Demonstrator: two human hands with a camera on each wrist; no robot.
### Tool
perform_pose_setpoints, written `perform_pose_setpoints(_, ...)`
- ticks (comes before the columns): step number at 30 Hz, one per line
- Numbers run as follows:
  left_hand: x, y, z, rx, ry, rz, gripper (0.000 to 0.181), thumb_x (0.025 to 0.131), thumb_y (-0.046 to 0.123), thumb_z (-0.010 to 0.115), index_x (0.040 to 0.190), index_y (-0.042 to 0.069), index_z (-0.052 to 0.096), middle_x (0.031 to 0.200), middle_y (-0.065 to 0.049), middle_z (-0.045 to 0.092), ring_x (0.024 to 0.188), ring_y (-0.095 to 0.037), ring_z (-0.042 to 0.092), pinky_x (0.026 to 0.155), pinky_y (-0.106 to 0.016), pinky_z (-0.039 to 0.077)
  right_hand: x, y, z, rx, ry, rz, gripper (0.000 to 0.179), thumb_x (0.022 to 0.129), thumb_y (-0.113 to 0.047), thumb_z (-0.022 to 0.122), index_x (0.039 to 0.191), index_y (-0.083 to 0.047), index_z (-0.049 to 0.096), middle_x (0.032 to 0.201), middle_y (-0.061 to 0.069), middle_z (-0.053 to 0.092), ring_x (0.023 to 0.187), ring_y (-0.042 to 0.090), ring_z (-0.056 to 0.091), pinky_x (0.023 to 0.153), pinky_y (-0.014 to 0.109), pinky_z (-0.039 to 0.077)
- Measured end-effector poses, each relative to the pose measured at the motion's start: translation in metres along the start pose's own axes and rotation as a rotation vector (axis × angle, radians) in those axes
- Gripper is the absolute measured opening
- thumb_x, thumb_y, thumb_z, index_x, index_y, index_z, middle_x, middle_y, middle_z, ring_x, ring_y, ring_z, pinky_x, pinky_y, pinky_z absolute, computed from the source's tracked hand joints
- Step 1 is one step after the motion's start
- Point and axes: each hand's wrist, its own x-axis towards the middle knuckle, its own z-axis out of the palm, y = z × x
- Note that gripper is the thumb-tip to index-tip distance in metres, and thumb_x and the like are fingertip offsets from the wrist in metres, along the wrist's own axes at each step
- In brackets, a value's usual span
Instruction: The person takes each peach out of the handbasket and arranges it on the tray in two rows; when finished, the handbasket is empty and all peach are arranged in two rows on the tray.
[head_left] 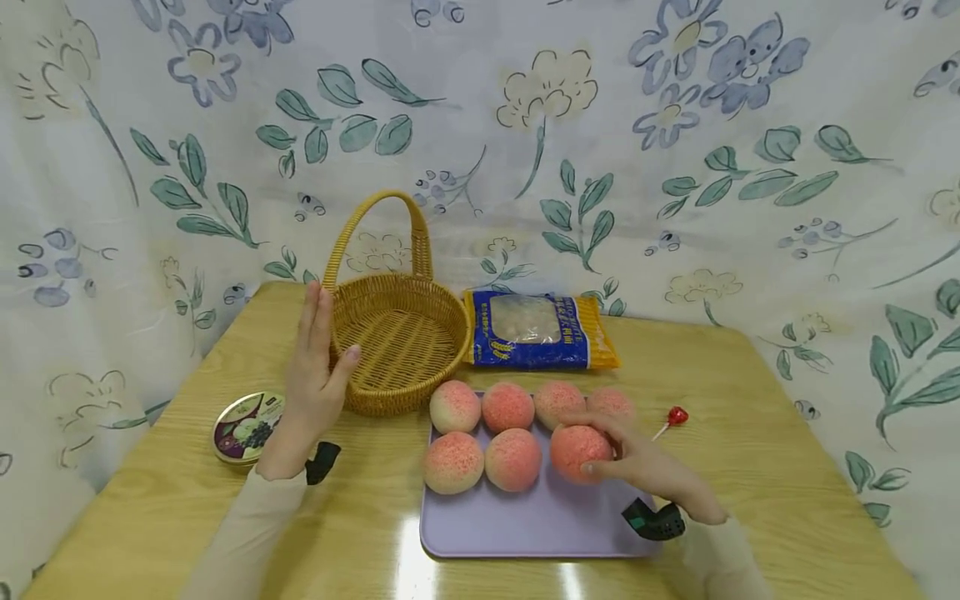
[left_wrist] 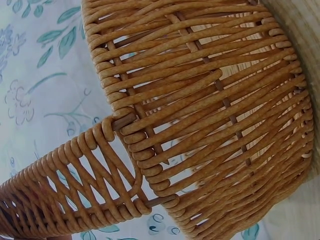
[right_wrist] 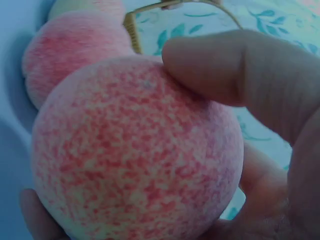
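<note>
My right hand (head_left: 637, 454) grips a pink-red peach (head_left: 578, 454) at the right of the front row on the lilac tray (head_left: 525, 525). In the right wrist view, thumb and fingers lie round that peach (right_wrist: 140, 150); whether it touches the tray cannot be told. Several other peaches (head_left: 513, 460) sit on the tray in two rows. Fingers straight, my left hand (head_left: 313, 387) stands at the left side of a wicker basket (head_left: 397, 396), by the foot of its tall handle. Woven side and handle of the basket (left_wrist: 210, 110) fill the left wrist view; contact with the hand is unclear.
Behind the tray lies a blue and yellow food packet (head_left: 536, 329) with a clear window. A red lollipop (head_left: 677, 415) is right of the tray. An oval tin (head_left: 243, 429) sits left of my left forearm. A floral curtain (head_left: 480, 167) hangs behind the wooden table (head_left: 750, 500).
</note>
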Motion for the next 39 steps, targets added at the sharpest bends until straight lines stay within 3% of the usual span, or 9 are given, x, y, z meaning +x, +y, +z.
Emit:
perform_pose_setpoints(6,0.000,0.004,0.004,-0.020,-0.011,-0.015,0.062,0.105,0.039,0.037,0.158,0.025,0.008,0.165,0.005,0.001,0.153,-0.020,0.004,0.123,-0.036,0.008,0.001,0.000,0.005,-0.170,0.050,0.028,0.059,0.084,-0.019,0.075,0.138,-0.013,0.051,0.138,0.012,0.054,0.113,0.003,0.054,0.092,0.023,0.046)
perform_pose_setpoints(12,-0.008,0.007,-0.007,-0.013,-0.037,-0.034,0.063,0.105,0.038,0.037,0.158,0.023,0.007,0.165,0.004,0.000,0.153,-0.020,0.002,0.123,-0.037,0.008,0.002,0.002,0.015,-0.180,0.046,-0.003,0.059,0.080,-0.016,0.078,0.134,-0.010,0.054,0.137,0.011,0.056,0.116,0.000,0.053,0.095,0.021,0.045)
perform_pose_setpoints(19,-0.013,0.005,-0.019,0.001,0.024,-0.018,0.062,0.104,0.039,0.039,0.158,0.026,0.011,0.165,0.006,0.004,0.152,-0.022,0.006,0.122,-0.032,0.011,0.014,0.000,0.027,-0.227,0.047,-0.017,0.049,0.080,-0.019,0.078,0.125,-0.014,0.060,0.133,0.006,0.058,0.124,0.015,0.050,0.102,0.025,0.040)
perform_pose_setpoints(28,-0.017,-0.002,-0.029,0.028,0.015,-0.006,0.063,0.104,0.038,0.040,0.158,0.023,0.011,0.165,0.003,0.002,0.153,-0.024,0.005,0.122,-0.031,0.009,0.026,-0.011,0.036,-0.387,0.096,-0.065,0.049,0.077,-0.012,0.079,0.124,-0.011,0.063,0.130,0.005,0.063,0.126,0.028,0.054,0.107,0.045,0.039)
perform_pose_setpoints(31,-0.018,0.000,-0.037,0.054,-0.032,-0.044,0.065,0.104,0.039,0.039,0.158,0.019,0.010,0.165,-0.002,0.003,0.152,-0.024,0.005,0.119,-0.036,0.022,0.022,-0.017,0.033,-0.413,0.105,-0.043,0.047,0.082,-0.016,0.076,0.127,-0.010,0.062,0.131,0.005,0.063,0.128,0.031,0.053,0.104,0.048,0.042)
perform_pose_setpoints(34,-0.017,0.008,-0.047,0.111,-0.119,-0.145,0.067,0.104,0.033,0.043,0.158,0.020,0.006,0.165,-0.006,0.003,0.151,-0.031,0.012,0.094,-0.047,0.047,0.015,-0.021,0.026,-0.412,0.127,-0.017,0.046,0.087,-0.016,0.071,0.131,-0.007,0.059,0.134,0.010,0.060,0.130,0.037,0.050,0.101,0.055,0.044)
perform_pose_setpoints(35,-0.016,0.012,-0.050,0.149,-0.155,-0.180,0.069,0.103,0.030,0.046,0.158,0.020,0.005,0.165,-0.008,0.003,0.149,-0.036,0.016,0.081,-0.049,0.049,0.012,-0.022,0.023,-0.403,0.134,-0.017,0.046,0.089,-0.015,0.069,0.132,-0.006,0.057,0.134,0.012,0.059,0.131,0.039,0.048,0.100,0.057,0.043)
perform_pose_setpoints(37,-0.013,0.024,-0.057,0.255,-0.207,-0.232,0.076,0.099,0.021,0.054,0.158,0.020,0.005,0.165,-0.010,0.006,0.141,-0.047,0.028,0.079,-0.060,0.046,0.008,-0.026,0.018,-0.395,0.156,-0.008,0.047,0.091,-0.015,0.067,0.134,-0.005,0.054,0.138,0.016,0.055,0.132,0.042,0.045,0.100,0.060,0.042)
perform_pose_setpoints(39,-0.010,0.037,-0.059,0.408,-0.212,-0.210,0.070,0.099,0.024,0.053,0.157,0.017,0.014,0.163,-0.013,0.014,0.125,-0.053,0.041,0.069,-0.058,0.044,0.005,-0.028,0.014,-0.430,0.196,0.000,0.050,0.091,-0.018,0.068,0.137,-0.006,0.052,0.140,0.017,0.052,0.133,0.042,0.043,0.100,0.061,0.040)
